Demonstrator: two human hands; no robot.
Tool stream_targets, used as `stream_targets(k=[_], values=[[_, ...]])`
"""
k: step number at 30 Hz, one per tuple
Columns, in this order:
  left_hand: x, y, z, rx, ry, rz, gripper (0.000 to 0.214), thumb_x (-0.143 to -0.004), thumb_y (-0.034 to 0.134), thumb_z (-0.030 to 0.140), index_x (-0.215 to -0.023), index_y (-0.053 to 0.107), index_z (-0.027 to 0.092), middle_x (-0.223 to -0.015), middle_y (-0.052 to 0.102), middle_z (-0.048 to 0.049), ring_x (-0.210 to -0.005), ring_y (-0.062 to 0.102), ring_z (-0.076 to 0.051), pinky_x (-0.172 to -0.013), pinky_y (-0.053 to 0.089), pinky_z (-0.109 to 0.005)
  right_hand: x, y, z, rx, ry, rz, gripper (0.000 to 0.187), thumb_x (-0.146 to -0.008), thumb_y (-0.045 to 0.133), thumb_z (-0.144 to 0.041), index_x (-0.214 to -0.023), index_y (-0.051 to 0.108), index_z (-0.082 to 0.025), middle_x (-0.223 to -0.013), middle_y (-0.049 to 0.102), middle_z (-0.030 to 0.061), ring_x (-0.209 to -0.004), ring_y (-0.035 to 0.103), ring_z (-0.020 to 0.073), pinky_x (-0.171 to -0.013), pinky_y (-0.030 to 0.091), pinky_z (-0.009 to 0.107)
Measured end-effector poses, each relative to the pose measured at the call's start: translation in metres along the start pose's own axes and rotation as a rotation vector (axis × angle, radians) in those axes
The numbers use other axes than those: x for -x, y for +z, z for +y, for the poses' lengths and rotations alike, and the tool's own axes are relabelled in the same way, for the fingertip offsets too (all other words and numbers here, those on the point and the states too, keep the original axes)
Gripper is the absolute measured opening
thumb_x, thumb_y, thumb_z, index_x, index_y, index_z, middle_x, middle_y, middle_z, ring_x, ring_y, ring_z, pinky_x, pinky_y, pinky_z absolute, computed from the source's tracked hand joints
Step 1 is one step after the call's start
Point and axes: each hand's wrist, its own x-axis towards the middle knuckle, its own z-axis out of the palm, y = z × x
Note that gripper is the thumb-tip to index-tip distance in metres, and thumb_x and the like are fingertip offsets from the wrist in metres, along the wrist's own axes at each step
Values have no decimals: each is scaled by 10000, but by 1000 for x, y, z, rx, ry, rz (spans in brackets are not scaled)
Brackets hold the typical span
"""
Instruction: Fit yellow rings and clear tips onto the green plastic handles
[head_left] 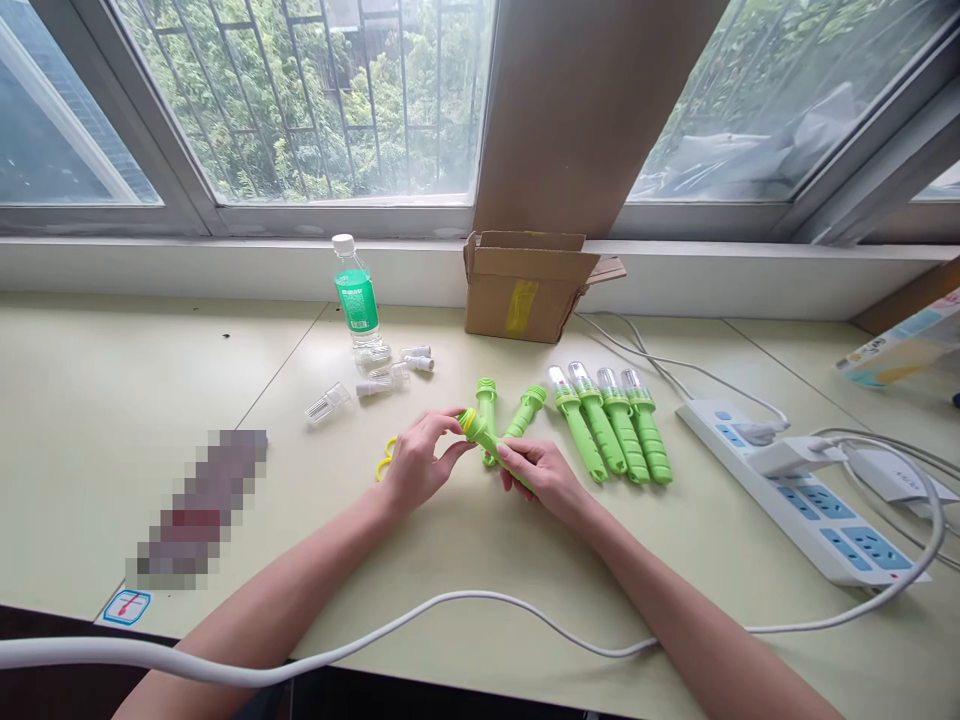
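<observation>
My right hand (541, 470) is closed around the lower part of a green light-stick handle (489, 437), held tilted above the table. At its threaded upper end sits a yellow ring (468, 420), with the fingers and thumb of my left hand (422, 452) closed about that end. Behind it lie two more green handles without clear tops, one handle (487, 393) in the middle and another handle (527, 408) slanting right. Loose yellow rings (385, 458) lie beside my left hand, partly covered by it. To the right, several light sticks (615, 425) with clear tops lie in a row.
Several clear plastic tops (384, 378) lie near a water bottle (356, 295). An open cardboard box (525, 295) stands at the back. On the right is a power strip (806, 500) with plugs and cables. A white cable (465, 597) crosses in front of my forearms. A blurred-out object (202, 510) lies left.
</observation>
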Motion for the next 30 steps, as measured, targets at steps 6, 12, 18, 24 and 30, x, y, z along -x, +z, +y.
stream_targets(k=[6, 12, 18, 24, 30], values=[[1, 3, 0, -1, 25, 62, 203, -799, 662, 219, -956, 534, 206, -1094, 668, -63, -899, 643, -157, -693, 577, -310, 0, 1, 1, -18, -6, -7, 416, -898, 441, -521, -829, 632, -158, -609, 555, 3, -400, 409, 77, -405, 300, 225], [1, 4, 0, -11, 23, 59, 195, -806, 652, 230, -960, 535, 203, -1070, 669, -69, -923, 644, -168, -690, 582, -314, -1, 3, 2, -16, -19, -18, 421, -922, 404, -509, -827, 609, -154, -624, 561, 8, -412, 416, 77, -418, 308, 227], [0, 4, 0, -18, -16, 40, 194, -808, 650, 260, -946, 529, 197, -1070, 667, -74, -901, 646, -175, -679, 582, -328, -1, 4, 1, -4, -13, -10, 417, -919, 410, -507, -760, 578, -160, -611, 551, 3, -407, 412, 77, -414, 301, 228], [0, 4, -2, -20, -32, 26, 169, -807, 652, 246, -910, 527, 198, -1058, 672, -64, -888, 641, -169, -690, 574, -326, -1, 4, 1, 13, -9, -9, 409, -920, 412, -502, -778, 586, -160, -609, 548, -2, -401, 409, 76, -408, 294, 229], [0, 3, -3, -23, -13, 26, 154, -802, 658, 242, -888, 537, 200, -1052, 675, -63, -883, 645, -168, -720, 572, -336, -2, 3, 2, 3, -7, -7, 400, -911, 429, -506, -770, 578, -163, -596, 540, -6, -399, 406, 74, -403, 296, 225]])
